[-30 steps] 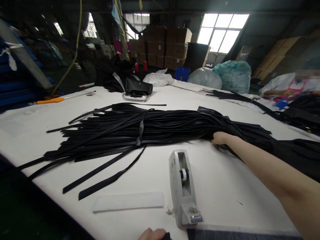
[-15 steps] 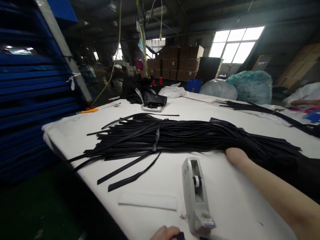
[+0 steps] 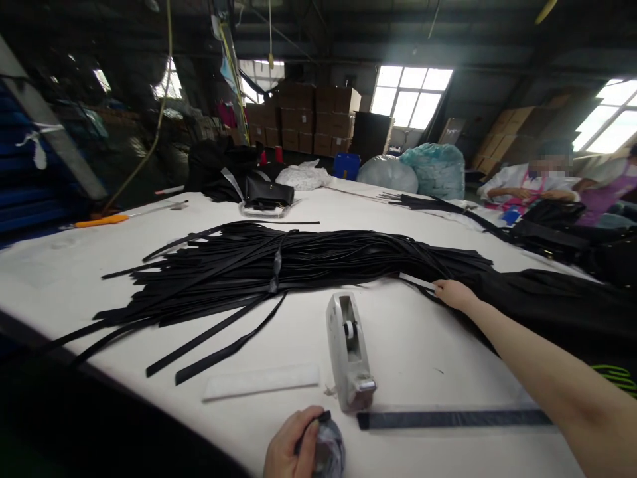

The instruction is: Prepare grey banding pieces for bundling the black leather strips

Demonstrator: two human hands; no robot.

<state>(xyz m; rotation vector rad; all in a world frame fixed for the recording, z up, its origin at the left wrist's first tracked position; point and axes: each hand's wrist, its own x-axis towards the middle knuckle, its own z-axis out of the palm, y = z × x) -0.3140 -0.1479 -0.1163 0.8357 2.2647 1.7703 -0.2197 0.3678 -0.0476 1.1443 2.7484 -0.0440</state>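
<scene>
Work table (image 3: 408, 358): white top, black strap bundle (image 3: 343, 259) lying across it.
Left hand (image 3: 292, 443): wrapped around dark coil (image 3: 332, 451), on near side of tape dispenser (image 3: 335, 362).
Right hand (image 3: 454, 294): pinching one end of pale flat strip (image 3: 416, 281), other end beside bundle's near edge.

Across our table (image 3: 413, 372) we have the bundle of strips (image 3: 323, 259), the tape dispenser (image 3: 350, 362) before it, a flat bar (image 3: 261, 383) to the dispenser's left and a long strip (image 3: 458, 418) right of its near end. Behind the bundle we see a handbag (image 3: 269, 194), with a long-handled tool (image 3: 104, 220) to its left. Our left hand (image 3: 292, 441), around a coil (image 3: 332, 448), is nearest us; our right hand (image 3: 454, 294), on a thin slip (image 3: 417, 281), is at the bundle's right front.
</scene>
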